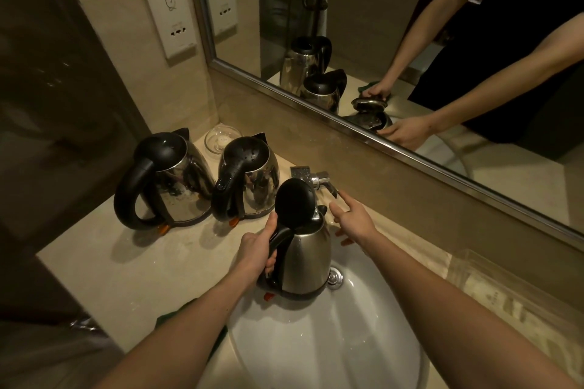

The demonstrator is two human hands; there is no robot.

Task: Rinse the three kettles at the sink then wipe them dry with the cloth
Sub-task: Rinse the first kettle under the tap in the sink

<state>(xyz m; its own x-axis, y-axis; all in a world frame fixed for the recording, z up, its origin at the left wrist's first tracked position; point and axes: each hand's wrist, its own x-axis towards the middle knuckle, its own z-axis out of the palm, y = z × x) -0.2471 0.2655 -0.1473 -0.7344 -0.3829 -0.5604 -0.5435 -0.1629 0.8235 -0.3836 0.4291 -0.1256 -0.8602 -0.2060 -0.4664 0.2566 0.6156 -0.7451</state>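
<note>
Close head view, down onto sink (316,357)

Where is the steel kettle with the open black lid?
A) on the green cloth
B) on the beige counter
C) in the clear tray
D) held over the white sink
D: the left hand holds the open-lidded stainless-steel kettle by its black handle above the white oval sink basin.

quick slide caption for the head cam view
Left hand holds an open-lidded kettle over the sink while the right hand reaches for the tap lever.

three kettles (177,186) (252,186) (306,262), two hands (256,249) (350,218), one sink (316,341), one tap (316,181), one glass bowl (219,139).
</note>
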